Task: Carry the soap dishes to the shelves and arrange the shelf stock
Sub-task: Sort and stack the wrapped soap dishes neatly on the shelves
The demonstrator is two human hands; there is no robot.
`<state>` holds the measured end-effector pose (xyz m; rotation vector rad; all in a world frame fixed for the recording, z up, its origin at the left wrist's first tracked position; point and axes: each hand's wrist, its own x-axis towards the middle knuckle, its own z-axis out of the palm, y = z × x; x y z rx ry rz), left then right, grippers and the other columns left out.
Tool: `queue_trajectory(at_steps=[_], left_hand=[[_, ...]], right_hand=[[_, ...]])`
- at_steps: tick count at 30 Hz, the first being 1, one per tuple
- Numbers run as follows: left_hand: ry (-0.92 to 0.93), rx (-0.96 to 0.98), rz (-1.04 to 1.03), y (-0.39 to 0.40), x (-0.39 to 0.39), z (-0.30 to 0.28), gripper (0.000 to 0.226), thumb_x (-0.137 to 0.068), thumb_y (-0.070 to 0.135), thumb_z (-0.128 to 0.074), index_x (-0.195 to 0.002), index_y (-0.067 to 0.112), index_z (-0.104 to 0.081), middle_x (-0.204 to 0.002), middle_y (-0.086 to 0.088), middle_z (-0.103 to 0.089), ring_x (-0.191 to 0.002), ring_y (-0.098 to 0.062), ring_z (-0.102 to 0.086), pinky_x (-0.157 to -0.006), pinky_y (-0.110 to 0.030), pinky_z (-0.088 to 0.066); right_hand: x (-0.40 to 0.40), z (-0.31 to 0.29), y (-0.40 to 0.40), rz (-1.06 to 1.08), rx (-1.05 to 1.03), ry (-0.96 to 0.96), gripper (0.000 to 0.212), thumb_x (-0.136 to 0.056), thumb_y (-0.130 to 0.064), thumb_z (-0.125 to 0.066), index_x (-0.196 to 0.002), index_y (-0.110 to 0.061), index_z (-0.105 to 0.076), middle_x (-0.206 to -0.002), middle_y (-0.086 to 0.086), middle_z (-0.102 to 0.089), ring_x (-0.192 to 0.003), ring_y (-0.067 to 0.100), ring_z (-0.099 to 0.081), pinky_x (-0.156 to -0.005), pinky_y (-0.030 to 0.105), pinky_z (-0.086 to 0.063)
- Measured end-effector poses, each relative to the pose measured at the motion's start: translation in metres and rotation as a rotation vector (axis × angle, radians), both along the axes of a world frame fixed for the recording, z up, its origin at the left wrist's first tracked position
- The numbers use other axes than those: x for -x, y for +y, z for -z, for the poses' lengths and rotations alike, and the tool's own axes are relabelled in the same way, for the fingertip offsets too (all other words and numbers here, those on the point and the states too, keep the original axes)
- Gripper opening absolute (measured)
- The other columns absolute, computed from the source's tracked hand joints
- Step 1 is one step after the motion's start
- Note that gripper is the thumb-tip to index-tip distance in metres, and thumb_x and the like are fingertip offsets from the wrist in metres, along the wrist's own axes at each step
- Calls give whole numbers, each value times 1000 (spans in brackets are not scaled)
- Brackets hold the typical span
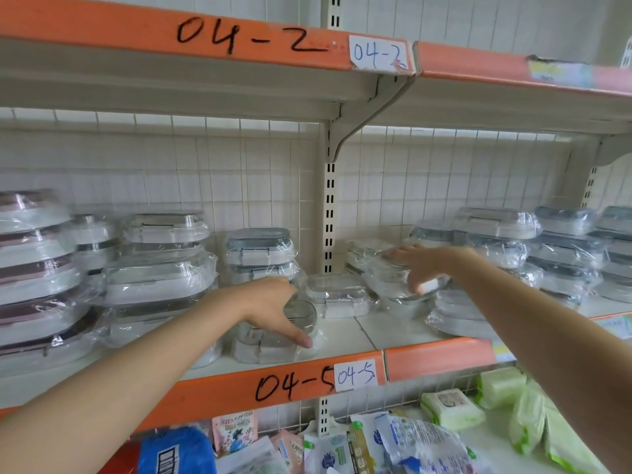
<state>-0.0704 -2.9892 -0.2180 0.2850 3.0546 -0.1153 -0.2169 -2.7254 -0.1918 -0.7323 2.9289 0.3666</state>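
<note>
Soap dish (273, 333), plastic-wrapped, sits at the front of shelf 04-5 (219, 384), gripped from above by the outstretched left hand (273, 306). Right hand (417, 265), blurred, clasps another wrapped dish (396, 285) farther right, arm extended.

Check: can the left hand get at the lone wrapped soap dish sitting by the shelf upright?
Probably yes. The left hand grips a front dish right beside that soap dish, with nothing between them; it would have to let go first.
</note>
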Motion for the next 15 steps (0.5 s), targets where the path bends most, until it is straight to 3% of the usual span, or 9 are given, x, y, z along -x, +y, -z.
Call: queue_trajectory(at_steps=[2,6,10,15], left_hand=[[10,-6,-13,3,0,-1,96,-68,79,-58,-134,9,-46,-127,-2,-50,-114,-18,-50,-98,-35,-45],[76,-37,14,9,-1,-1,83,-77,75,-52,-131,11,-48,-128,-2,-50,-114,-17,-49,-97,-34,-45],[160,-101,51,23,6,1,80,-84,68,-51,-142,14,-41,-138,-2,-45,-126,-18,-44,-104,-36,-40],[231,-215,96,61,22,7,58,-92,53,-51,-129,9,-53,-130,-7,-54,-118,-21,-51,-99,-37,-43]], right_hand=[[-2,4,-3,8,29,-17,104,-74,-10,-68,-152,-24,0,-158,1,-6,-145,28,-2,-114,54,-20],[-9,-4,-2,3,82,35,104,-73,-16,-73,-152,-22,-5,-150,5,-20,-140,27,-15,-111,47,-30],[-17,-22,3,-12,283,41,105,-73,-19,-76,-152,-21,-6,-149,5,-21,-138,28,-22,-111,49,-30],[-33,-45,23,14,461,94,108,-73,-31,-79,-152,-20,-7,-147,6,-20,-133,30,-31,-111,48,-32]])
